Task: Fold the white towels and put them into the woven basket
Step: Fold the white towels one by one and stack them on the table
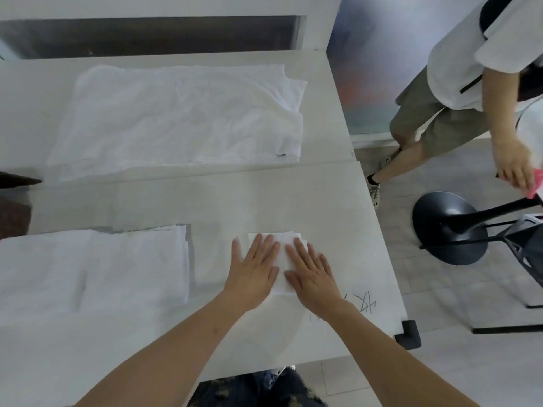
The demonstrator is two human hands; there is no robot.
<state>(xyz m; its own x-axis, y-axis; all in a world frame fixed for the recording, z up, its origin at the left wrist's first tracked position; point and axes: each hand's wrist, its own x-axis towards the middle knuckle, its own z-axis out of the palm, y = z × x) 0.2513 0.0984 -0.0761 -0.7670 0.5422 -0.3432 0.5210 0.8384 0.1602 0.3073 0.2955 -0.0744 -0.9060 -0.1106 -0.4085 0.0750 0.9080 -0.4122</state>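
Observation:
A small folded white towel (283,259) lies on the white table (338,218) near its right side. My left hand (254,270) and my right hand (310,277) both lie flat on it, fingers straight, pressing it down side by side. A stack of white towels (102,265) lies to the left of my hands. A larger spread of white towels (182,118) rests further back on the table. A dark brown woven edge (13,212) shows at the far left border; I cannot tell if it is the basket.
Another person (458,83) stands to the right of the table, a hand on a pink object (534,183). A black stool base (449,227) and a frame stand on the tiled floor there. The table's right corner has a black guard (408,333).

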